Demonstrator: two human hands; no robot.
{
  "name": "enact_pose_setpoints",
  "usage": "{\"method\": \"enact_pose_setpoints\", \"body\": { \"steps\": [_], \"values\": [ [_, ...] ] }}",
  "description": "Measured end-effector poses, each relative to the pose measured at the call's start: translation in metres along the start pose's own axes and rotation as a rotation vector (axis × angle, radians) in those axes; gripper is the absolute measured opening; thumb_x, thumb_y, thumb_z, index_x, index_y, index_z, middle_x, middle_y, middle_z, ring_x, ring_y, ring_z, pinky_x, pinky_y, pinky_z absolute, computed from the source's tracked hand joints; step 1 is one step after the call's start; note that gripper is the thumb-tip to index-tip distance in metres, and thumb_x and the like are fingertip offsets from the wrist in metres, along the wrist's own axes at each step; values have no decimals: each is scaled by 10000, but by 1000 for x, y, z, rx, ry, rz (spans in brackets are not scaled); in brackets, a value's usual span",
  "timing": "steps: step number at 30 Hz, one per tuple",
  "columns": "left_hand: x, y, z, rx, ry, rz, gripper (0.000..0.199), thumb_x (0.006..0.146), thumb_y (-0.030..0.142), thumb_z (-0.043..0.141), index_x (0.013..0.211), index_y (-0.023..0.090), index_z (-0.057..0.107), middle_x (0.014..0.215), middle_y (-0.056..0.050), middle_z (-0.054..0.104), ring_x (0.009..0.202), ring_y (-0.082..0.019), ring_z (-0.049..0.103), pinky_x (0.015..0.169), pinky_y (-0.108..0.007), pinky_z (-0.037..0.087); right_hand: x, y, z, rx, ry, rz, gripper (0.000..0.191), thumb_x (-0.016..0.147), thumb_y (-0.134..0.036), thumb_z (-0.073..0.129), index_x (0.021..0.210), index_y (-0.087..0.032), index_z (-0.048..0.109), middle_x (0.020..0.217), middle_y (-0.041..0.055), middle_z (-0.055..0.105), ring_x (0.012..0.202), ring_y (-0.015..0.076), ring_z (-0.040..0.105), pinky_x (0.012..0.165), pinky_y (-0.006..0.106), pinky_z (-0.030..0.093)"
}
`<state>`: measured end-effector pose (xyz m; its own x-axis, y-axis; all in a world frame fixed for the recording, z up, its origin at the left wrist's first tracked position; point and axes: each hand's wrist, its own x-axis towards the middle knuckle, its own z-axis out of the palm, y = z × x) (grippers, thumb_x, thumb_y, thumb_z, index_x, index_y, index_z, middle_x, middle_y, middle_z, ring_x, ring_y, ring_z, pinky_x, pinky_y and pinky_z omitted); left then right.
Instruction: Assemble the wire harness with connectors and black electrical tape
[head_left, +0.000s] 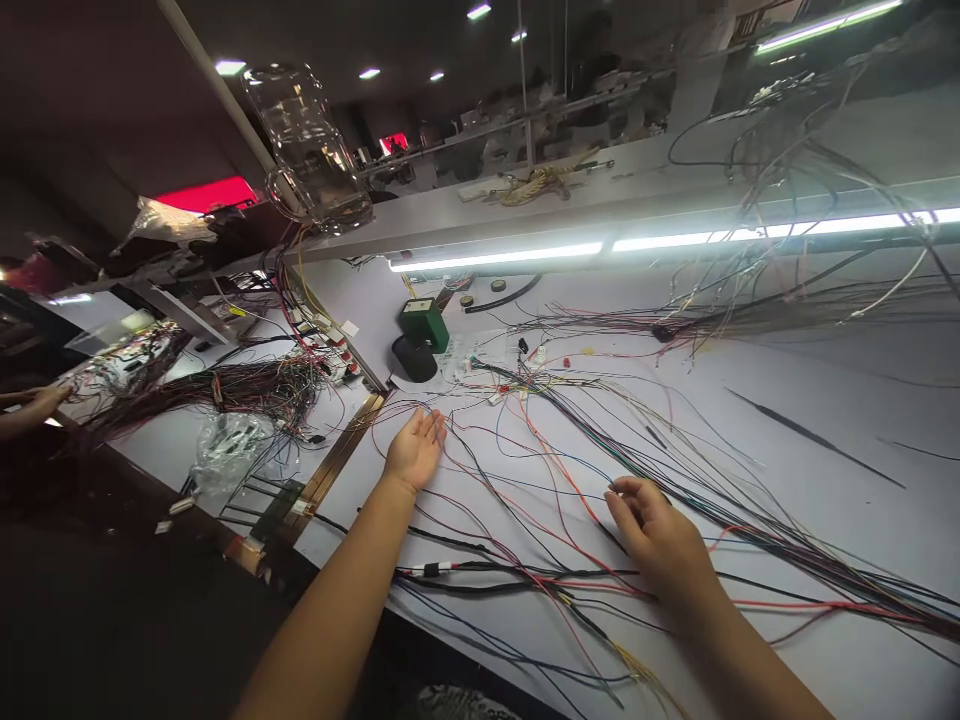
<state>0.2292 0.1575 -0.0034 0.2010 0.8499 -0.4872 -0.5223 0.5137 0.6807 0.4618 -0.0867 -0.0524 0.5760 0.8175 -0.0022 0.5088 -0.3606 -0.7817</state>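
Note:
My left hand (417, 450) is turned palm up over the white worktop, fingers stretched out, with thin wires passing at its fingertips. I cannot make out any wire gripped there. Thumb and forefinger of my right hand (651, 518) are pinched together on a thin blue wire (577, 455). Between the hands, red wires (555, 455) and dark wires run across the surface. Beyond my right hand, a long bundle of wires (600, 435) stretches from small connectors (504, 390) down to the right. Black-sleeved cables (480, 585) lie nearer to me.
A green box (424, 322) and a black cup-like container (414, 360) stand at the back. Left of a divider lies a dense wire harness (240, 385) beside a clear plastic bag (234, 450). A glass jug (311, 150) is on the shelf above. Another person's hand (41, 408) shows far left.

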Motion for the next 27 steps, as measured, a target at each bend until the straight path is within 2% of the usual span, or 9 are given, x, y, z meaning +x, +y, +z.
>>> {"method": "enact_pose_setpoints", "body": {
  "steps": [4,7,13,16,19,21,24,25,27],
  "values": [
    [-2,-4,-2,9,-66,82,102,891,153,540,987,156,575,1003,-93,652,873,-168,659,724,-278,539,1,5,3,-33,-10,-8,291,870,-507,447,991,-264,553,849,8,701,798,218,660,696,322,469],
    [-4,-1,-3,16,-76,121,82,885,148,552,956,159,590,888,-57,650,748,-138,647,675,-267,527,1,6,4,-50,-5,-10,297,853,-515,456,983,-268,559,843,8,702,794,223,665,676,325,474],
    [-12,5,-6,19,-93,117,139,860,158,597,998,159,599,803,-21,624,655,-97,609,630,-231,511,-1,9,7,-46,5,-6,318,821,-542,476,949,-264,564,827,28,707,756,251,665,651,351,483],
    [-22,3,-3,20,-121,31,142,818,160,656,942,168,587,606,63,491,445,-42,457,439,-160,393,2,8,6,21,40,23,330,838,-524,473,1008,-248,535,767,26,687,694,233,645,619,340,472],
    [-36,-10,2,37,-148,-125,151,790,165,691,804,168,540,498,115,271,332,-23,224,320,-161,162,16,8,1,339,91,96,449,864,-482,462,1229,-225,406,660,-29,606,468,147,512,498,283,428],
    [-47,-25,7,40,-166,-239,125,830,207,652,808,165,536,489,119,205,325,-30,179,320,-173,103,30,12,-6,565,97,127,479,867,-466,459,1272,-226,371,690,-40,568,425,108,438,446,251,394],
    [-58,-50,13,15,-193,-387,138,924,285,513,922,154,557,485,117,164,322,-42,162,334,-179,87,44,22,-20,490,97,116,404,867,-469,433,1160,-208,526,834,28,585,606,143,553,534,276,462],
    [-60,-57,14,0,-194,-423,165,945,295,470,946,152,553,484,116,161,322,-45,160,339,-180,87,44,24,-24,340,116,81,412,859,-477,438,1140,-205,567,938,67,597,759,189,597,628,317,497],
    [-62,-67,14,-34,-186,-476,184,965,295,420,959,153,538,483,114,170,323,-46,163,346,-180,87,35,26,-28,-32,196,-41,442,823,-495,485,1150,-226,611,1200,120,542,1078,300,536,851,449,472]
  ]
}}
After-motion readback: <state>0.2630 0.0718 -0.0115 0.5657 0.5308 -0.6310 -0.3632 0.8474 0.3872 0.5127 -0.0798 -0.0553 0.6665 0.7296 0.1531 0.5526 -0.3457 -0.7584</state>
